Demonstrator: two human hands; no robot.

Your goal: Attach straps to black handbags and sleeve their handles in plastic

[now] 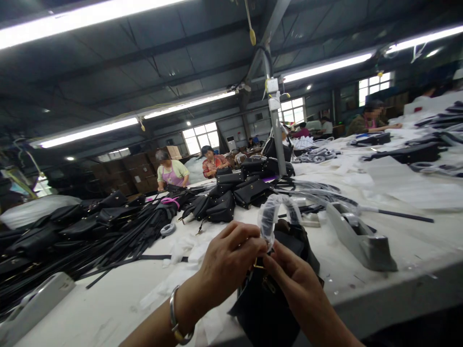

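Note:
A black handbag (269, 308) with gold-coloured hardware stands at the table's front edge, right before me. Its arched handle (266, 219) is wrapped in clear plastic film. My left hand (231, 260), with a metal bangle on the wrist, pinches the wrapped handle near its left base. From the right, my right hand (294, 274) closes its thumb and fingers on the same base, just above a gold-coloured ring. The fingertips of both hands meet there and partly hide what lies between them.
A grey tape dispenser (361, 236) stands right of the bag; another dispenser (36, 303) is at lower left. Black bags (220, 202) and a heap of black straps (119, 236) cover the table's left and middle. A metal post (278, 144) rises behind. Several people work farther back.

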